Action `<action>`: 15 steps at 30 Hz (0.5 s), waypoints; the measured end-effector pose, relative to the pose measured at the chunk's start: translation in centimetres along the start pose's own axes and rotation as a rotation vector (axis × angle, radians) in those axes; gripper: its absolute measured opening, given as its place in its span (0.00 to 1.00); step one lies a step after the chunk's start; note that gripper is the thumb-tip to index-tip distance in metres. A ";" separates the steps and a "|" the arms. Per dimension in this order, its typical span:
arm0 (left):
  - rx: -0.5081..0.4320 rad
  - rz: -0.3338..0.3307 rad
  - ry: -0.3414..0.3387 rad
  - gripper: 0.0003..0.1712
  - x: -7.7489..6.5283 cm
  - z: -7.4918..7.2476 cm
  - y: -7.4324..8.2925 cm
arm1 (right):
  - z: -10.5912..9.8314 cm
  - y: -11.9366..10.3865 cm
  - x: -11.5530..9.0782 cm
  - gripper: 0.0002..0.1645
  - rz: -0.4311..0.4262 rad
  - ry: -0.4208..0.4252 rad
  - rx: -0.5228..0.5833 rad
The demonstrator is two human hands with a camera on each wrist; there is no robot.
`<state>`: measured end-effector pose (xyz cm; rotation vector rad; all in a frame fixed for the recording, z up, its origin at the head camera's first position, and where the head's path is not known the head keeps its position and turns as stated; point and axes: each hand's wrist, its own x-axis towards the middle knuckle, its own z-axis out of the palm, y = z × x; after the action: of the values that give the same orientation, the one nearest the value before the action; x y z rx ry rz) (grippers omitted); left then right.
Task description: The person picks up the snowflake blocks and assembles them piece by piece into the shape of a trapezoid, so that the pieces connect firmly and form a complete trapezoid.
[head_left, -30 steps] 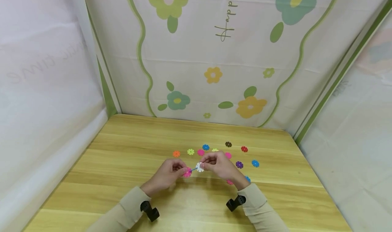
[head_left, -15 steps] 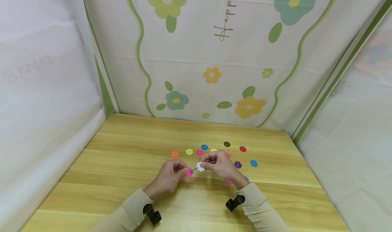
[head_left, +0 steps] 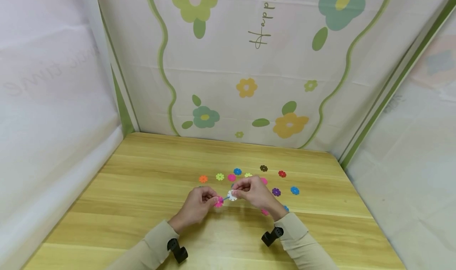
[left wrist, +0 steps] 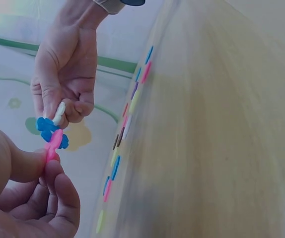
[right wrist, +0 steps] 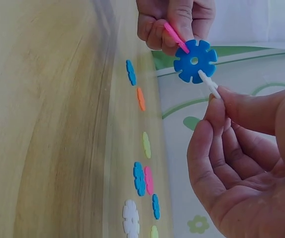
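Note:
Over the table in the head view, my left hand [head_left: 196,205] pinches a pink notched disc [head_left: 219,201] between thumb and fingers. My right hand [head_left: 257,194] pinches a white notched disc [head_left: 232,195] the same way. Between them is a blue notched disc [right wrist: 195,61] with a hole in its middle, seen almost edge-on from the head. In the right wrist view the pink disc meets the blue one at its upper left edge, and the white disc sits at a lower notch. Both outer discs stand crosswise to the blue disc.
More flat notched discs lie on the wooden table [head_left: 149,159] beyond and right of the hands, among them orange [head_left: 203,179], brown [head_left: 263,168], red [head_left: 282,173], purple [head_left: 276,192] and blue ones. A printed cloth [head_left: 213,60] hangs behind the table.
The left hand and forearm have shifted slightly right, bringing the pink disc a little closer to the white one. Both hands keep their pinch. The head view has moved slightly.

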<state>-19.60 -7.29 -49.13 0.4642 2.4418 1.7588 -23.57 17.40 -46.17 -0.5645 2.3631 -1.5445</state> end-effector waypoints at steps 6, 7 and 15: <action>-0.001 -0.015 0.036 0.04 0.1 0.2 0.0 | 0.5 -0.2 -0.1 0.04 0.007 0.057 0.002; 0.001 -0.020 0.043 0.04 0.2 0.3 0.0 | 0.6 -0.2 -0.2 0.04 0.005 0.068 0.004; 0.018 0.002 0.033 0.04 0.3 0.6 0.0 | 0.3 -0.4 -0.2 0.03 0.024 0.046 -0.028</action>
<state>-19.78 -6.71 -49.32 0.4425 2.4818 1.7609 -23.15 17.09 -45.91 -0.5097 2.4196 -1.5321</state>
